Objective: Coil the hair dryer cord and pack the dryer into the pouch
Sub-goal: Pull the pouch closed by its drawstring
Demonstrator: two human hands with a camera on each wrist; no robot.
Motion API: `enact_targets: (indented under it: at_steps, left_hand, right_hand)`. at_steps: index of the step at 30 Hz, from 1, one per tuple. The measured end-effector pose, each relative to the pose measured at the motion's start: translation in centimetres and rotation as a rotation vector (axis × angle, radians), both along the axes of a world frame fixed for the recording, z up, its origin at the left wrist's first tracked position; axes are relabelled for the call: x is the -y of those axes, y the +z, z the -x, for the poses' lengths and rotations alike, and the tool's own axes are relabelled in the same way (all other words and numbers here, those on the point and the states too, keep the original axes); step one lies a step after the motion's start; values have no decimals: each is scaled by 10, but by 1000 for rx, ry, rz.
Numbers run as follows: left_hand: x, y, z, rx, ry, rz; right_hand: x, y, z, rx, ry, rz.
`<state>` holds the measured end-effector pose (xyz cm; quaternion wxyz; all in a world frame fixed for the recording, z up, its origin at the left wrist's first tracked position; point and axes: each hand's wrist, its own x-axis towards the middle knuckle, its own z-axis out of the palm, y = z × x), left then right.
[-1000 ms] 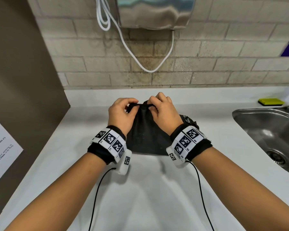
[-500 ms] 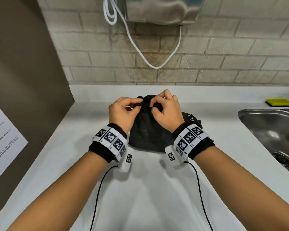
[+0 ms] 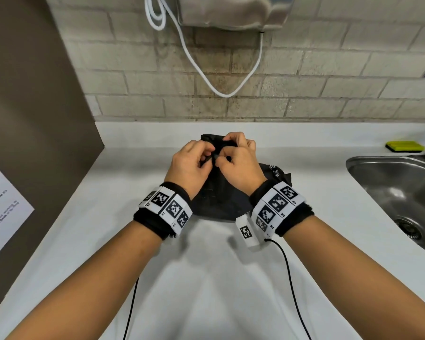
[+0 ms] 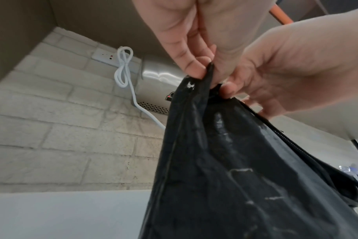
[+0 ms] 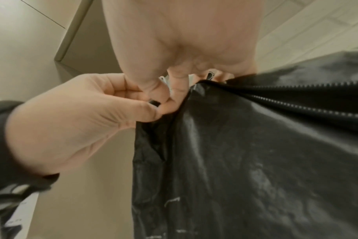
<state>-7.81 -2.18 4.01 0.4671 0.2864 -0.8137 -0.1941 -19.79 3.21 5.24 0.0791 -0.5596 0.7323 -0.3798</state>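
A black pouch [image 3: 221, 200] lies on the white counter [image 3: 206, 278], its zipper [image 5: 296, 103] running along the top edge. Both hands meet at the pouch's far end. My left hand [image 3: 207, 158] pinches the black fabric at the pouch's corner [image 4: 204, 72] between thumb and fingers. My right hand [image 3: 222, 159] pinches the pouch's top edge right beside it, by the zipper's end [image 4: 221, 90]. A small black piece [image 5: 153, 103] shows between the fingertips. The hair dryer and its cord are not in view.
A steel sink [image 3: 402, 192] is sunk in the counter at the right, with a yellow sponge [image 3: 404, 146] behind it. A metal wall unit [image 3: 231, 11] with a hanging white cable [image 3: 206, 77] is above. A brown partition [image 3: 35, 119] carrying a paper sheet [image 3: 3, 209] closes the left.
Both hands have come closer together at the pouch's top. Their fingers have gone from gripping the edge apart to pinching at one spot.
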Motion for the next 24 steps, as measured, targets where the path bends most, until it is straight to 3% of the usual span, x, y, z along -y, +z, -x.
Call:
enact_targets:
  at_steps: [3, 8, 14, 17, 20, 24]
  left_hand:
    - [2, -1, -3, 58, -5, 83]
    - [2, 2, -7, 118, -57, 72]
    - [11, 2, -11, -33, 23, -35]
    - [11, 1, -12, 22, 15, 15]
    - [6, 7, -4, 88, 19, -65]
    - [3, 15, 8, 210, -76, -18]
  right_hand:
    - [5, 3, -3, -3, -25, 78]
    - [3, 11, -8, -205, -25, 83]
    - [-3, 23, 6, -13, -52, 282]
    - [-7, 20, 10, 15, -55, 307]
    - [-8, 14, 10, 4, -54, 336]
    - [-13, 14, 9, -112, 77, 244]
